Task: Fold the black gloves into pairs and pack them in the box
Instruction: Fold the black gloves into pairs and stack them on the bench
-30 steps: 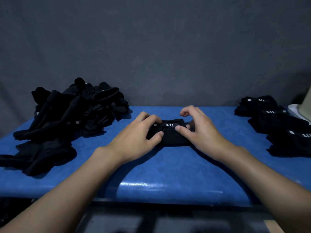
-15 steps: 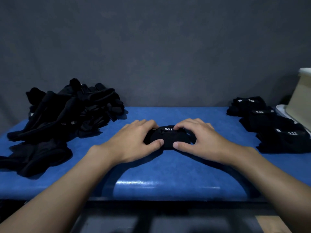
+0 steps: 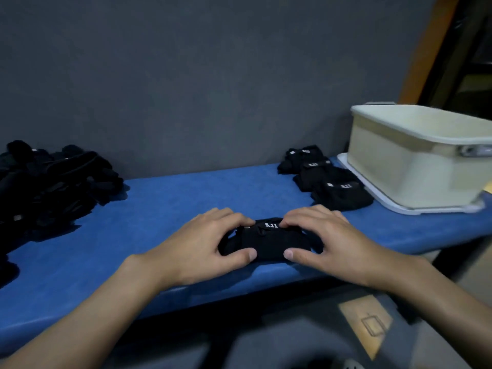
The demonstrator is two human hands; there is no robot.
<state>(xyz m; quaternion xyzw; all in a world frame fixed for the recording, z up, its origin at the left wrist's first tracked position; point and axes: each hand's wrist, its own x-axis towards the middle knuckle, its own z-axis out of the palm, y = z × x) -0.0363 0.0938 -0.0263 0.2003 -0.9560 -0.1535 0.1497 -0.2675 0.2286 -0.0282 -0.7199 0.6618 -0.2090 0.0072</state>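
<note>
Glove bundle, black and folded tight, lies near the front edge of the blue table, directly in front of the person and between both hands. A white "5.11" label shows on its upper far side. The left hand grasps the bundle's left end, fingers curled over the far edge and the thumb pressed against the near side. The right hand grasps the right end in the same way, its thumb tip close to the left thumb but not touching it. Both forearms reach in from the lower corners.

To the right, well apart from the bundle, three folded pairs sit in a row that runs from the wall toward the front, each touching the next and each showing a white label. Just beside them a cream plastic box stands on a white lid at the table's right end; its top is open, but its inside is hidden from here. At the far left a heap of loose black gloves lies against the grey wall.
</note>
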